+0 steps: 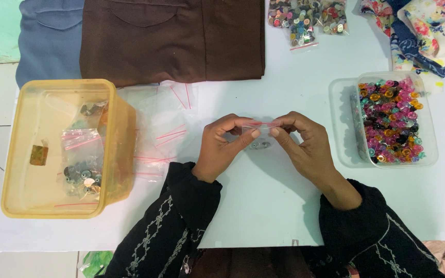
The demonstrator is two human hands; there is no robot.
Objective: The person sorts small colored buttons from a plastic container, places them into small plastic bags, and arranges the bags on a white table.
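Your left hand [225,141] and right hand [300,139] pinch the top of a small bag [260,135] of buttons above the table [263,201], seemingly sealing it; next, press evenly along the strip.

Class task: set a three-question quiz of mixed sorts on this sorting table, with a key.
1. True or false: both hands pinch the top edge of one small clear bag.
2. Which container holds loose mixed-colour buttons? A the yellow tub; B the clear tray; C neither.
3. Fill in: the brown folded cloth lies at the table's ____ edge from the person.

Key
1. True: the left hand and right hand each grip one end of its red-striped top.
2. B; the yellow tub holds filled bags of buttons.
3. Far.
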